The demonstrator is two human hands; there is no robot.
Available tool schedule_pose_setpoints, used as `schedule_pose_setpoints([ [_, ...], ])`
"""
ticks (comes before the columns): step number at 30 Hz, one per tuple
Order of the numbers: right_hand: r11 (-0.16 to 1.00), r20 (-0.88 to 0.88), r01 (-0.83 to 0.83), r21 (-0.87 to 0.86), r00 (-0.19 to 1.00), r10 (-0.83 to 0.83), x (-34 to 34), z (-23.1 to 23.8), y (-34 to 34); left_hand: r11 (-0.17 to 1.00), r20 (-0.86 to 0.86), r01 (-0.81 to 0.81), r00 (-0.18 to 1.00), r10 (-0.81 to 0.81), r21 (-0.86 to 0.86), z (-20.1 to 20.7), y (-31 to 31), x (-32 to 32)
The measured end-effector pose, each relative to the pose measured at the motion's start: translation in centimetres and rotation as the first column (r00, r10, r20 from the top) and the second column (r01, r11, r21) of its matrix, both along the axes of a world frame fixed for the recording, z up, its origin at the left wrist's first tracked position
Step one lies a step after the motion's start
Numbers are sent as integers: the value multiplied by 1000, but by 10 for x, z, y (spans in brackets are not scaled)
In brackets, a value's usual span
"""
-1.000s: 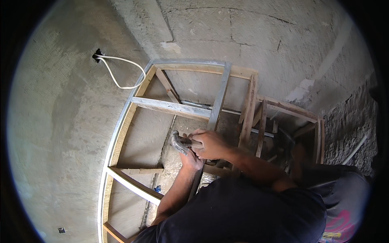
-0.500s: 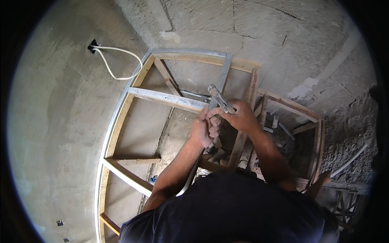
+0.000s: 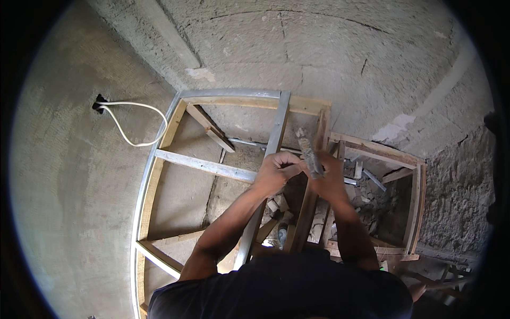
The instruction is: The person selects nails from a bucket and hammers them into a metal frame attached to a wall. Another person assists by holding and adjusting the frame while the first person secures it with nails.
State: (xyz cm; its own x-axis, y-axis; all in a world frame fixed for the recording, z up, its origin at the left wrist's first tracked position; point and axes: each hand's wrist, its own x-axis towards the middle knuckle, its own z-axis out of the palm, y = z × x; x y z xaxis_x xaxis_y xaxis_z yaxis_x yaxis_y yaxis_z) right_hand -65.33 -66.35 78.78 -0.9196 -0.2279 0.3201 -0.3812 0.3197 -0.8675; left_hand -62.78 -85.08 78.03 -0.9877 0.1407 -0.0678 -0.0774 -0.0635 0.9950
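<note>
My right hand is closed around a hammer, whose long head is caked with grey; its handle is mostly hidden. My left hand has its fingers drawn together in a pinch, close against the right hand's fingers. Whatever they pinch, if anything, is too small or hidden to make out. Both hands are above a frame of metal profiles and timber, near the crossing of a metal crossbar and a long metal profile.
A white cable loop sticks out of the left wall. Beyond the frame rises a rough plastered wall. A smaller timber frame stands at right, with rubble inside it. Wood offcuts and a bottle lie below my hands.
My view has shifted, so the frame sits lower in the picture. The hammer has turned more upright in my right hand. My left hand has gone from a curled fist to a pinch.
</note>
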Motion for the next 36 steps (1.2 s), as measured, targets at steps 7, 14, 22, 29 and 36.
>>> schedule_pose_setpoints([
  [7, 914, 49, 15, -405, 999, 5, -21, 21, 23, 898, -139, -393, 918, 371, -198, -52, -46, -147],
  [14, 917, -80, 41, -397, 994, -79, -21, -18, 9, 803, -151, -538, 843, 517, -256, -107, -51, -244],
  [22, 947, 185, 55, -316, 983, 5, 0, -83, 5, 744, -182, -585, 810, 558, -323, -119, -39, -262],
  [29, 993, 119, 108, -49, 988, -101, -34, -88, 21, 690, -336, -610, 791, 511, -389, -123, -41, -259],
  [36, 882, 127, -32, 471, 991, -31, -104, -48, 30, 675, -362, -588, 808, 464, -447, -116, -37, -257],
])
